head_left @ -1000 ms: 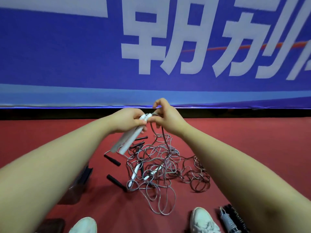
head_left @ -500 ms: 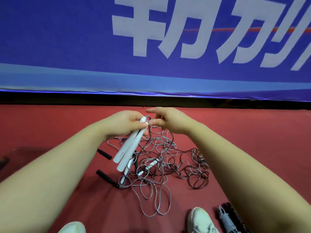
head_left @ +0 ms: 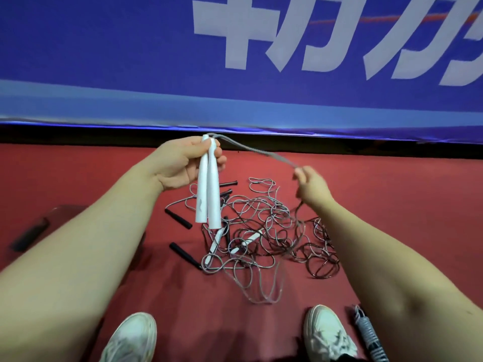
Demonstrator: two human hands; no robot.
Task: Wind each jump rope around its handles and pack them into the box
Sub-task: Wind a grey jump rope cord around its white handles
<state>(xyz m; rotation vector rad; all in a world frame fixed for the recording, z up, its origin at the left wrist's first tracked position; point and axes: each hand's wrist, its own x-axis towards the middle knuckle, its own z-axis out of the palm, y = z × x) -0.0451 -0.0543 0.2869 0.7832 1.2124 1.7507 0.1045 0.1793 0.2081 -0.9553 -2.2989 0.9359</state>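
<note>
Left hand (head_left: 183,163) is gripping two white handles (head_left: 209,194) side by side, butt ends down, above the tangled rope pile (head_left: 264,231) lying on the red floor (head_left: 392,205). Right hand (head_left: 312,188) is pinching the grey cord (head_left: 251,150), which is running taut from the handle tops.

Two handles (head_left: 207,189) are held side by side in the left hand (head_left: 183,163), above the left part of a rope tangle (head_left: 261,231) that is spread on the floor (head_left: 392,205) ahead of the left shoe (head_left: 130,338) and the right shoe (head_left: 326,333). From their upper ends a strand (head_left: 256,152) is stretched rightward to the right hand (head_left: 312,186), where it is pinched. What appears to be a wound rope (head_left: 371,335) is laid just right of the right shoe.
</note>
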